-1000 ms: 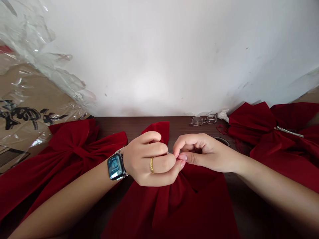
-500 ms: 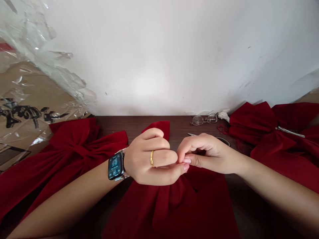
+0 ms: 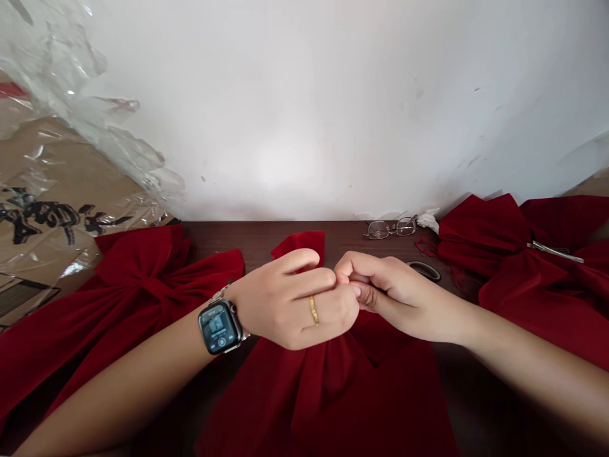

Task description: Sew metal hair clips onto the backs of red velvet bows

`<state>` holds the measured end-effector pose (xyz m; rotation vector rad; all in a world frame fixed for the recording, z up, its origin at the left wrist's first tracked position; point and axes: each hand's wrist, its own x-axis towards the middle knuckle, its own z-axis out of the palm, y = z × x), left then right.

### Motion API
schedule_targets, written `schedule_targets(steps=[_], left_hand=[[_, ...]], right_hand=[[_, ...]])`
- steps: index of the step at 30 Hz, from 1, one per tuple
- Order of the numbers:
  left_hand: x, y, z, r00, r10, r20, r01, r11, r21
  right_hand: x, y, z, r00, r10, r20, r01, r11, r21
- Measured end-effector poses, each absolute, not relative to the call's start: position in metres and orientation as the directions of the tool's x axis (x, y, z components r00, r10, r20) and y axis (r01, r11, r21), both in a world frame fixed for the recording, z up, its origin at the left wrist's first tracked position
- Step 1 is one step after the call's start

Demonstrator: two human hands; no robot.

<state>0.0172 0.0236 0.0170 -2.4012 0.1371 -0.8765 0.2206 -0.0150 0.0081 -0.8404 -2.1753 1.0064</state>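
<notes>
Above a red velvet bow point(image 3: 328, 387), my left hand point(image 3: 295, 301) is curled closed, its knuckles up, with a gold ring and a watch point(image 3: 220, 327) on the wrist. My right hand point(image 3: 387, 292) meets it at the fingertips, thumb and index finger pinched together. Whatever lies between the fingers is too small or too hidden to make out. The bow's middle is covered by my hands; its tails spread toward me and one loop shows behind them.
Finished-looking red bows lie to the left point(image 3: 152, 285) and right point(image 3: 514, 247), the right one with a metal clip point(image 3: 556, 252) on it. Glasses point(image 3: 391, 228), crumpled tissue point(image 3: 428, 219) and a scissors handle point(image 3: 425, 271) are near the wall point(image 3: 304, 114). A plastic-wrapped cardboard box point(image 3: 52, 171) stands left.
My left hand has rolled over, so its thumb has gone from view and its back faces up more. My right hand has tilted slightly; the fingertips still meet.
</notes>
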Motion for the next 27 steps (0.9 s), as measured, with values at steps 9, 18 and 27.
schedule_targets(steps=[9,18,27], left_hand=[[0.021,0.031,0.01,0.878,-0.169,0.448,0.171,-0.764,-0.622],[0.024,0.033,0.006,0.883,-0.185,0.431,0.119,-0.8,-0.588],[0.021,0.035,0.0,0.879,-0.227,0.419,0.059,-0.821,-0.568]], right_hand=[[0.217,-0.011,0.0,-0.523,0.838,0.155,0.372,0.388,-0.843],[0.219,-0.005,-0.003,-0.45,0.888,0.095,0.453,0.319,-0.833],[0.22,0.0,-0.01,-0.434,0.901,0.027,0.47,0.252,-0.846]])
